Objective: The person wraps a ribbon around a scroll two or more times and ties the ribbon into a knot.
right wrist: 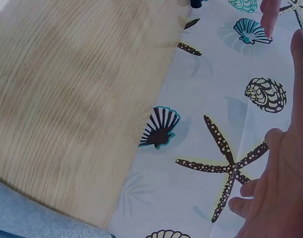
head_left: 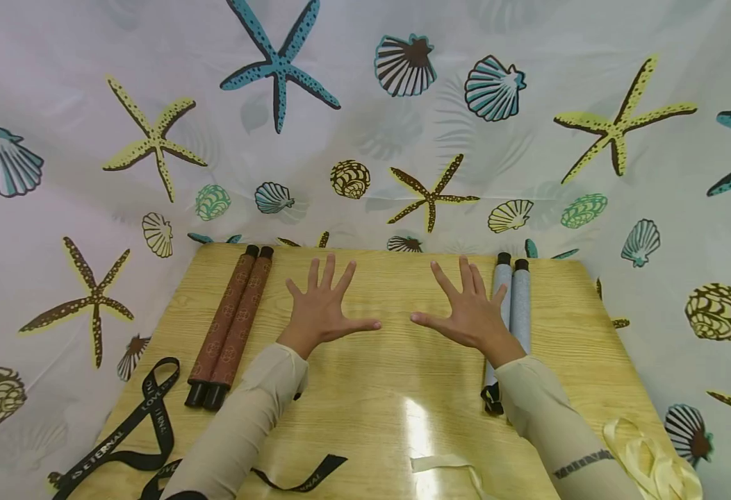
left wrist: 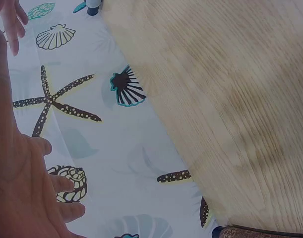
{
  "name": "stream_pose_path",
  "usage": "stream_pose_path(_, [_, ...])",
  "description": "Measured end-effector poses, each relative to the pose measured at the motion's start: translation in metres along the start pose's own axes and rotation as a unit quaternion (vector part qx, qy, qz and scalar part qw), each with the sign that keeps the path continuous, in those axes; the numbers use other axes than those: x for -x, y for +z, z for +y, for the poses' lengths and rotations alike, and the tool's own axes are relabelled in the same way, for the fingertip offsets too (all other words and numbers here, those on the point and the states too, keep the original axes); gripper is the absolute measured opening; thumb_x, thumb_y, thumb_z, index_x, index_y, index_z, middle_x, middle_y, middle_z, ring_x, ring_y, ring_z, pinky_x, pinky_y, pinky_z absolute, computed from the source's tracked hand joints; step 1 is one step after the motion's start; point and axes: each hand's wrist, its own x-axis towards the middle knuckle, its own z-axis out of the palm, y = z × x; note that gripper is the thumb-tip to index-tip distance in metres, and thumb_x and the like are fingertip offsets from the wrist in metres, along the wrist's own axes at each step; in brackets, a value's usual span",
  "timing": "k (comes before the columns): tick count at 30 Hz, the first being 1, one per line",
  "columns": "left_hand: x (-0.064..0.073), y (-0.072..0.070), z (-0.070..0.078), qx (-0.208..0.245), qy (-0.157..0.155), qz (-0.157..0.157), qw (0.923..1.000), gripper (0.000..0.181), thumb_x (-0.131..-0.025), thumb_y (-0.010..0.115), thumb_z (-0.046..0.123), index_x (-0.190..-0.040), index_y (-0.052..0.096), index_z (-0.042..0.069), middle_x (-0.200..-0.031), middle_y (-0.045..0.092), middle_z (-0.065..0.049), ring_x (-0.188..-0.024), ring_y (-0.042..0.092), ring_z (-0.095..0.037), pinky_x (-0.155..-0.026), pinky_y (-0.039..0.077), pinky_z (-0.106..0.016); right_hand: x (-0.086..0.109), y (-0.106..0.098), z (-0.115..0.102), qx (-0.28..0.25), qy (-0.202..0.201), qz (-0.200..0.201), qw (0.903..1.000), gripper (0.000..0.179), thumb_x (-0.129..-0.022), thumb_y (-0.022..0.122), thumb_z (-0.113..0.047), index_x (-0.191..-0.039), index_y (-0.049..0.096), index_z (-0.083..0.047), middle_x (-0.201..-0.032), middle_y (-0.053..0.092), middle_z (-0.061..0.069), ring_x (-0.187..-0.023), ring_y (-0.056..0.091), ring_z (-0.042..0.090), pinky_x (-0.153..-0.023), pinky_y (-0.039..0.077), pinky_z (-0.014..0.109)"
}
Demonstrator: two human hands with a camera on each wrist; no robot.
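Observation:
Both hands are raised over the wooden table, fingers spread wide and nothing held. The left hand is nearest a pair of brown patterned rolls with black ends, lying side by side on the left. On the other side, the right hand overlaps two grey-blue rolls with black ends in the head view. The thumbs point towards each other, a gap between them. In the left wrist view, the left hand shows at the left edge; the right wrist view has the right hand at its right edge.
Black ribbon with pale lettering lies looped at the table's front left. Cream ribbon is heaped at the front right, and a cream strip lies near the front middle. A white cloth printed with shells and starfish surrounds the table.

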Motion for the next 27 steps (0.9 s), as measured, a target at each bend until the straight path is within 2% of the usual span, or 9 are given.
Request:
stream_pose_path(7, [0.009, 0.001, -0.008, -0.008, -0.002, 0.003, 1.0, 0.118, -0.072, 0.053, 0.091, -0.161, 0.004, 0.031, -0.17, 0.0, -0.013, -0.157, -0.001, -0.039, -0.11, 0.009, -0.082, 0.005, 0.011, -0.011, 0.008, -0.034, 0.006, 0.9994, 0.101, -0.082, 0.055, -0.079, -0.161, 0.01, -0.034, -0.169, -0.002, 0.019, -0.155, 0.01, 0.045, -0.109, -0.006, 0.081])
stream_pose_path(10, [0.016, 0.002, -0.011, -0.002, 0.01, 0.01, 0.9999, 0.115, -0.074, 0.054, 0.088, -0.161, 0.016, 0.025, -0.168, 0.014, -0.017, -0.156, 0.012, -0.041, -0.113, 0.013, -0.079, 0.008, 0.019, -0.017, 0.001, -0.056, 0.018, 0.9983, 0.096, -0.084, 0.059, -0.073, -0.16, 0.021, -0.029, -0.168, 0.01, 0.02, -0.153, 0.019, 0.045, -0.112, -0.004, 0.079])
stream_pose_path(12, [0.023, 0.005, -0.012, 0.003, 0.024, 0.007, 0.9997, 0.108, -0.077, 0.055, 0.085, -0.159, 0.027, 0.019, -0.163, 0.03, -0.017, -0.152, 0.026, -0.04, -0.115, 0.02, -0.073, 0.009, 0.026, -0.021, 0.006, -0.08, 0.03, 0.9963, 0.087, -0.086, 0.062, -0.068, -0.156, 0.035, -0.023, -0.164, 0.025, 0.02, -0.149, 0.029, 0.043, -0.114, 0.001, 0.077])
stream_pose_path(15, [0.036, 0.013, -0.015, 0.013, 0.057, -0.012, 0.9982, 0.094, -0.082, 0.058, 0.078, -0.149, 0.045, 0.013, -0.15, 0.05, -0.014, -0.139, 0.046, -0.037, -0.112, 0.035, -0.064, 0.012, 0.04, -0.028, 0.023, -0.126, 0.047, 0.9907, 0.067, -0.089, 0.066, -0.057, -0.141, 0.055, -0.017, -0.151, 0.047, 0.018, -0.139, 0.045, 0.039, -0.114, 0.013, 0.075])
stream_pose_path(17, [0.046, 0.02, -0.017, 0.022, 0.077, -0.031, 0.9963, 0.084, -0.085, 0.061, 0.072, -0.143, 0.053, 0.013, -0.142, 0.057, -0.011, -0.132, 0.054, -0.035, -0.108, 0.042, -0.059, 0.014, 0.051, -0.034, 0.037, -0.156, 0.058, 0.9854, 0.054, -0.09, 0.068, -0.052, -0.13, 0.064, -0.016, -0.139, 0.058, 0.014, -0.13, 0.053, 0.035, -0.111, 0.022, 0.073])
stream_pose_path(20, [0.059, 0.03, -0.019, 0.042, 0.093, -0.047, 0.9936, 0.073, -0.085, 0.067, 0.065, -0.133, 0.061, 0.012, -0.134, 0.064, -0.011, -0.122, 0.061, -0.034, -0.101, 0.048, -0.056, 0.02, 0.069, -0.044, 0.043, -0.197, 0.063, 0.9775, 0.038, -0.089, 0.073, -0.042, -0.117, 0.07, -0.016, -0.123, 0.066, 0.008, -0.116, 0.062, 0.029, -0.106, 0.034, 0.067])
stream_pose_path(23, [0.071, 0.037, -0.022, 0.056, 0.095, -0.056, 0.9923, 0.066, -0.084, 0.071, 0.061, -0.127, 0.065, 0.011, -0.127, 0.068, -0.011, -0.114, 0.064, -0.033, -0.096, 0.051, -0.055, 0.028, 0.092, -0.059, 0.05, -0.244, 0.041, 0.9675, 0.028, -0.089, 0.075, -0.036, -0.11, 0.073, -0.018, -0.109, 0.07, 0.001, -0.102, 0.067, 0.021, -0.097, 0.044, 0.057])
stream_pose_path(25, [0.078, 0.04, -0.025, 0.063, 0.095, -0.063, 0.9914, 0.064, -0.083, 0.074, 0.058, -0.124, 0.067, 0.01, -0.122, 0.069, -0.01, -0.109, 0.066, -0.032, -0.092, 0.052, -0.053, 0.035, 0.109, -0.071, 0.051, -0.281, 0.009, 0.9582, 0.023, -0.089, 0.075, -0.033, -0.108, 0.074, -0.02, -0.1, 0.07, -0.003, -0.092, 0.067, 0.015, -0.09, 0.048, 0.048])
stream_pose_path(27, [0.083, 0.044, -0.029, 0.067, 0.098, -0.071, 0.9904, 0.062, -0.082, 0.076, 0.056, -0.122, 0.068, 0.01, -0.116, 0.071, -0.009, -0.102, 0.067, -0.029, -0.088, 0.053, -0.051, 0.043, 0.127, -0.083, 0.039, -0.313, -0.04, 0.9483, 0.021, -0.089, 0.074, -0.034, -0.107, 0.075, -0.022, -0.093, 0.07, -0.007, -0.083, 0.064, 0.007, -0.083, 0.047, 0.037])
